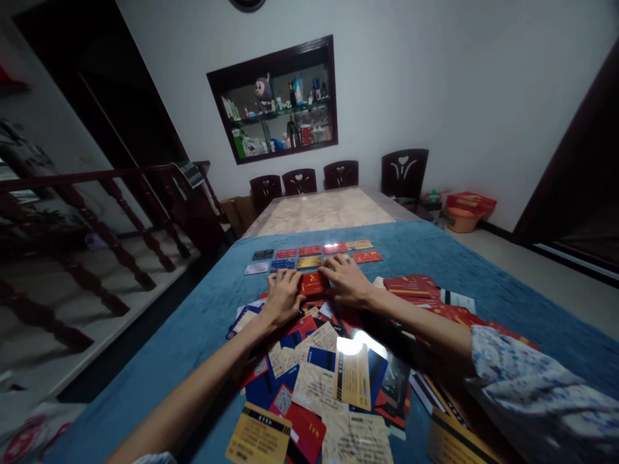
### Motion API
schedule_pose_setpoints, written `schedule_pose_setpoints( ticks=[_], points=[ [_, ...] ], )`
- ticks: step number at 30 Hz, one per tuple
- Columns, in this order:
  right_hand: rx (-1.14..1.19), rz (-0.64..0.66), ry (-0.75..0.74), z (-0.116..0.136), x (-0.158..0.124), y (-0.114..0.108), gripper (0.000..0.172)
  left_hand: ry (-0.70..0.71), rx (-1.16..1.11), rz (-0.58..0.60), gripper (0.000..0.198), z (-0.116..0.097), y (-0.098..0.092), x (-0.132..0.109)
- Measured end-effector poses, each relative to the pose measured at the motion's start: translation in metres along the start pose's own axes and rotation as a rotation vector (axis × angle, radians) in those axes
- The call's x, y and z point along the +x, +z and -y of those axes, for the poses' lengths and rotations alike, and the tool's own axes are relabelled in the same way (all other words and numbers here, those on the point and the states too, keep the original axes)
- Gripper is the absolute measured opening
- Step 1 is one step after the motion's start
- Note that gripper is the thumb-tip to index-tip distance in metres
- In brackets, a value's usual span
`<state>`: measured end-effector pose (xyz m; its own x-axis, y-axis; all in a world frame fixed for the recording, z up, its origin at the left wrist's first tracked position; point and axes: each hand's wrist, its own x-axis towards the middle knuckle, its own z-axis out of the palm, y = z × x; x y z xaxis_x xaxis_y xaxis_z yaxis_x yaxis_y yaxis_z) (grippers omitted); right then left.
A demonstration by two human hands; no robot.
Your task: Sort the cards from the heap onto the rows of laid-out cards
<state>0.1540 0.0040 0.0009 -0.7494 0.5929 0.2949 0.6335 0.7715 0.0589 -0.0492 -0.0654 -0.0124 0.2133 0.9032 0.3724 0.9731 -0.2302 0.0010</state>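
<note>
A red card [312,284] with gold print is held between my two hands, above the heap. My left hand [282,298] curls its fingers round the left end of it. At its right end, my right hand [347,281] grips with bent fingers. Whether more cards lie under the red one, I cannot tell. Just beyond are two rows of laid-out cards, among them a gold card [309,262], a blue card [282,265] and a black card [264,254]. Below my wrists spreads a loose pile with a tan card [316,388] and a gold card with a black stripe [259,433].
A blue cloth [207,335] covers the near part of the long table, whose marbled top [329,209] shows farther off. More red cards [411,287] lie beyond my right forearm. Dark chairs [298,181] stand round the far end. A wooden railing [120,258] runs at left.
</note>
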Motion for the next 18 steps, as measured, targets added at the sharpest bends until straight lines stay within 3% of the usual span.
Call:
schedule_pose_setpoints(
  ticks=[18],
  points=[
    [0.01, 0.107, 0.085, -0.054, -0.022, -0.01, 0.034, 0.086, -0.028, 0.082, 0.037, -0.039, 0.014, 0.05]
  ],
)
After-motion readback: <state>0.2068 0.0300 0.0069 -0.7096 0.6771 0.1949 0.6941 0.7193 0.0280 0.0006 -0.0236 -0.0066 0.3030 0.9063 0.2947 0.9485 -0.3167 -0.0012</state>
